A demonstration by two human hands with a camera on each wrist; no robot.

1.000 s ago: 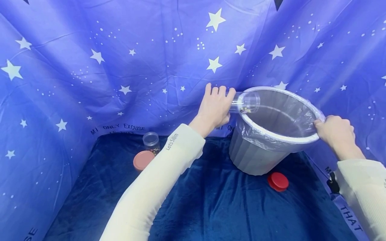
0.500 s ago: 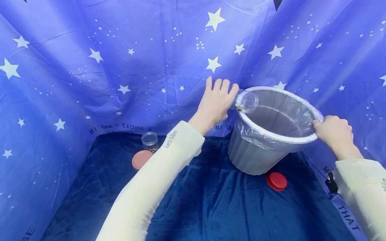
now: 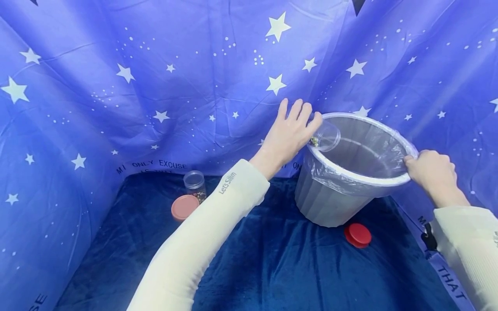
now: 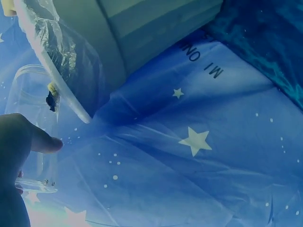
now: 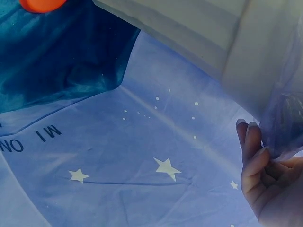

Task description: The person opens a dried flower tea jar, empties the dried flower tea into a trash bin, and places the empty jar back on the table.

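Observation:
My left hand [image 3: 289, 136] grips a clear plastic jar [image 4: 35, 109], tipped so that its open mouth lies over the left rim of a grey trash can [image 3: 330, 203]. A small clump of yellowish and dark bits [image 4: 51, 97] sits inside the jar near its mouth. A few specks show at its bottom end. On the can's right side my right hand [image 3: 433, 175] holds the rim, thumb on top and fingers below it, over the clear plastic liner [image 5: 284, 125]. The can leans a little, and the liner folds over its white rim.
A second clear jar [image 3: 194, 181] with mixed bits in its bottom stands back left, beside a pink lid [image 3: 184, 207]. A red lid [image 3: 359, 235] lies in front of the can on dark blue cloth [image 3: 280, 259]. Starry blue curtains [image 3: 175, 90] surround the space.
My left hand has moved right with the jar, turning it so its mouth faces further into the can. The bits have shifted within the jar. My right hand stays on the rim.

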